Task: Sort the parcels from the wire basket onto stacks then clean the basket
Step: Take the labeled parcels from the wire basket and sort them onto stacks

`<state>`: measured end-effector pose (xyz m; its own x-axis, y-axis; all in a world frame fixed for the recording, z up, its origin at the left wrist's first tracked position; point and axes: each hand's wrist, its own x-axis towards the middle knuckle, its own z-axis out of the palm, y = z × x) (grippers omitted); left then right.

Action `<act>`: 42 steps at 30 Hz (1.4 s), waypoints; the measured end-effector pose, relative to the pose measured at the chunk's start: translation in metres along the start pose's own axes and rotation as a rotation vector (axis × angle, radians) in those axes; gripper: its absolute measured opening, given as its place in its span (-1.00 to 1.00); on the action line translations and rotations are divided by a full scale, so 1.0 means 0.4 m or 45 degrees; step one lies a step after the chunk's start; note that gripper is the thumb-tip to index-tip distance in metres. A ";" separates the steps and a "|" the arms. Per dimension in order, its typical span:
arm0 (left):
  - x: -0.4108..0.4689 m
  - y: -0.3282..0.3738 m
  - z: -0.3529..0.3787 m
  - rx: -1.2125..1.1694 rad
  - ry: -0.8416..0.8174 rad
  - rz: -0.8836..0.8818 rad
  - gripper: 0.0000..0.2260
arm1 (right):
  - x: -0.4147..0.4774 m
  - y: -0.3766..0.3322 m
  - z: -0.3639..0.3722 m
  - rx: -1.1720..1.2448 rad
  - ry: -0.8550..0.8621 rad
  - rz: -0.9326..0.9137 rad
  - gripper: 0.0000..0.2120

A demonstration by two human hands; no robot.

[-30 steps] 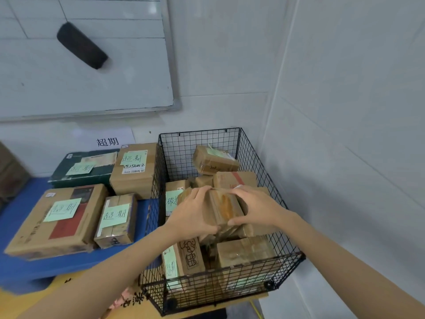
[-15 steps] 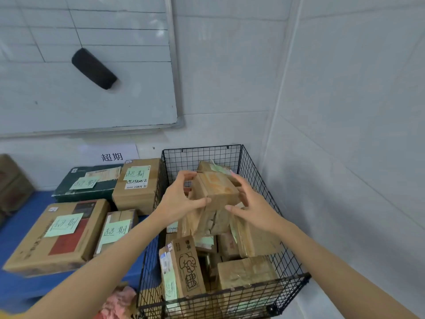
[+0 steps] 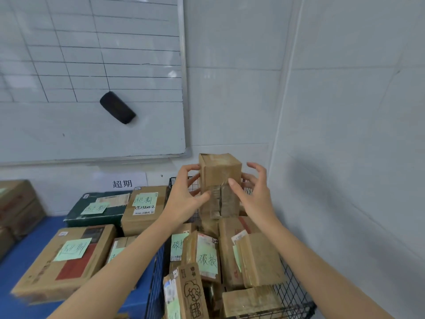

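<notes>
Both bare forearms reach forward and upward, angling in toward each other. The left hand (image 3: 184, 195) grips the left side of an upright parcel (image 3: 219, 171), with the thumb pressed on the near face and the fingers wrapped round behind. The right hand (image 3: 255, 194) holds the opposite side. Its thumb is on the near face and its fingers are curled and spread, the index finger standing clear of the cardboard.
</notes>
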<state>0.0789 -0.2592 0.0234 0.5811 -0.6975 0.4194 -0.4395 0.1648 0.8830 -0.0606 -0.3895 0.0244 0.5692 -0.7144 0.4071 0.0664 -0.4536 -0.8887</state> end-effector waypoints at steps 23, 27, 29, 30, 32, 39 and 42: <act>0.013 0.074 -0.052 -0.056 0.103 0.041 -0.13 | 0.007 -0.089 0.009 -0.127 -0.362 -0.292 -0.57; -0.005 0.085 -0.049 -0.169 0.125 0.030 -0.16 | 0.016 -0.082 0.010 -0.111 -0.372 -0.322 -0.51; -0.011 0.087 -0.050 -0.186 0.117 0.039 -0.17 | 0.016 -0.078 0.007 -0.103 -0.346 -0.365 -0.48; -0.013 0.087 -0.051 -0.185 0.113 0.045 -0.18 | 0.018 -0.076 0.002 -0.105 -0.336 -0.371 -0.49; -0.015 0.087 -0.056 -0.184 0.101 0.060 -0.18 | 0.024 -0.071 -0.006 -0.109 -0.325 -0.375 -0.49; -0.028 0.086 -0.057 -0.256 0.074 0.087 -0.27 | 0.026 -0.071 -0.005 -0.045 -0.267 -0.298 -0.41; -0.026 0.085 -0.051 -0.226 0.051 0.092 -0.31 | 0.021 -0.074 -0.001 -0.052 -0.196 -0.321 -0.44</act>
<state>0.0720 -0.2322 0.0536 0.5806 -0.6518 0.4880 -0.3556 0.3362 0.8721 -0.0581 -0.3823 0.0544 0.6567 -0.4884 0.5746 0.1905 -0.6298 -0.7531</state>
